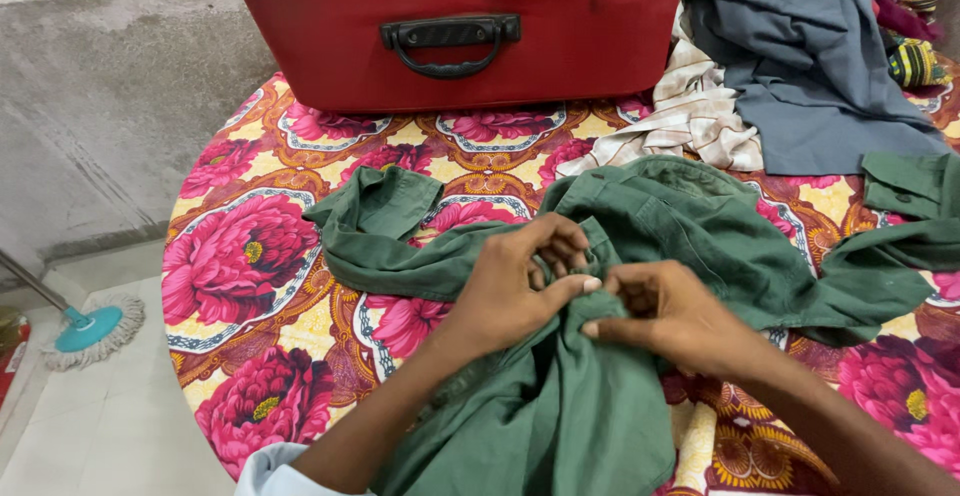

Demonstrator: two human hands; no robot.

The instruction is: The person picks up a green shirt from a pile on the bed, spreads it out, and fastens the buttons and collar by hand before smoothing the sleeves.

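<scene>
Red suitcase [460,26] top cut off

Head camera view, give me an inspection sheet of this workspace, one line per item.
Surface: round table under a floral cloth, pink flowers on yellow.
Job's things: green shirt spread out and rumpled, its front bunched between both hands.
Clutter: red suitcase at the back; striped beige cloth; grey garment; patterned fabrics at far right.
Grippers: left hand and right hand both pinch the shirt at its middle.
Cables: nothing seen.
Surroundings: tiled floor, mop, grey wall.
</scene>
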